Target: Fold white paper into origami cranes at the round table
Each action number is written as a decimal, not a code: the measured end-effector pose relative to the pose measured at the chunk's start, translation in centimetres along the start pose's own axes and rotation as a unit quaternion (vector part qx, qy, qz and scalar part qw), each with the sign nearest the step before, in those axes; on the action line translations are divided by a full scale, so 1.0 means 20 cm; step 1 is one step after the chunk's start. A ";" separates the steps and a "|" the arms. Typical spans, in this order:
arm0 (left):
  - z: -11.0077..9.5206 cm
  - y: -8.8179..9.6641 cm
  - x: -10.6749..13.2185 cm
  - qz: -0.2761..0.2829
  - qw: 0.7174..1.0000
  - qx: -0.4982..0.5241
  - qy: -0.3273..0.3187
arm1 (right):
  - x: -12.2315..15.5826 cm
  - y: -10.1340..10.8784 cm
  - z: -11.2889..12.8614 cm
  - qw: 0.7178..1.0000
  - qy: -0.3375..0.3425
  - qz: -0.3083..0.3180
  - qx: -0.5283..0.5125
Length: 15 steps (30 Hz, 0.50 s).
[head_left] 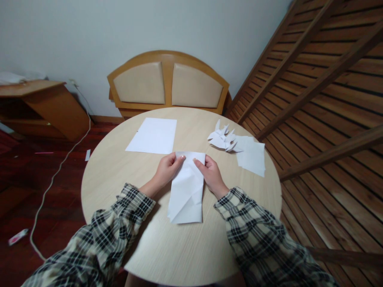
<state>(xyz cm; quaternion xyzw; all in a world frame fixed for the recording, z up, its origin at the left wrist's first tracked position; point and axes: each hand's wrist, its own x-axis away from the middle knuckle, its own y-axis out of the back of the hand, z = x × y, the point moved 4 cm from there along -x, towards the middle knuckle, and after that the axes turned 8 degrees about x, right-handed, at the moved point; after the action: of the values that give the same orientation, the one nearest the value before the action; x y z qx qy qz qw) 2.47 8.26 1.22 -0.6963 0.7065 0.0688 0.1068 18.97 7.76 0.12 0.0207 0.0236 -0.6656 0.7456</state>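
Note:
A white sheet of paper (188,191), folded into a tall narrow strip with creases across it, is held over the near middle of the round table. My left hand (167,169) grips its upper left edge, thumb on top and fingers behind. On the opposite edge my right hand (212,173) pinches the paper the same way, its thumb pressed on the front. The paper hides part of the fingers of both hands. Its lower end hangs toward me, with a diagonal crease near the bottom.
On the round table (179,253), a flat stack of white paper (154,135) lies at the back left. Folded paper pieces with points (223,138) sit at the right beside square sheets (251,155). A headboard (169,85) stands behind; a white cable (56,171) crosses the floor.

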 end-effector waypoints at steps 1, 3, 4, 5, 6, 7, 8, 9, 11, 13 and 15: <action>0.00 0.00 0.00 0.000 1.000 -0.004 -0.003 | 0.00 0.00 0.00 1.000 0.002 -0.002 0.004; 0.00 0.00 0.00 0.000 1.000 -0.012 -0.008 | 0.00 0.00 0.00 1.000 0.006 -0.005 0.007; 0.00 0.01 0.00 0.000 1.000 -0.016 -0.009 | 0.00 0.00 0.00 1.000 0.009 -0.005 0.006; 0.01 0.01 0.00 0.001 1.000 -0.019 -0.010 | 0.00 0.00 0.00 1.000 0.011 -0.005 0.006; 0.00 0.01 0.00 0.002 1.000 -0.021 -0.010 | 0.00 0.00 0.00 1.000 0.013 -0.006 0.007; 0.00 0.01 0.00 0.002 1.000 -0.022 -0.011 | 0.00 0.00 0.01 1.000 0.013 -0.007 0.009; 0.00 0.01 0.00 0.002 1.000 -0.024 -0.011 | 0.00 0.00 0.01 1.000 0.011 -0.008 0.011; 0.00 0.01 0.00 0.001 1.000 -0.027 -0.013 | 0.00 0.00 0.00 1.000 0.008 -0.009 0.011; -0.01 0.01 0.01 -0.001 0.999 -0.036 -0.020 | 0.00 0.01 0.00 1.000 0.001 -0.011 0.005; -0.02 0.00 0.01 0.002 0.998 -0.054 -0.030 | 0.00 0.01 0.00 1.000 -0.005 -0.017 -0.003; -0.02 0.00 0.02 0.006 0.996 -0.076 -0.038 | 0.00 0.01 0.00 1.000 -0.011 -0.026 -0.003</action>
<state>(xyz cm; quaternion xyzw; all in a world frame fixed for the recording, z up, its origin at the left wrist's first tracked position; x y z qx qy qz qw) 2.50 7.78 1.60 -0.6948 0.6990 0.1493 0.0803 19.16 7.75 0.07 0.0105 0.0179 -0.6847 0.7285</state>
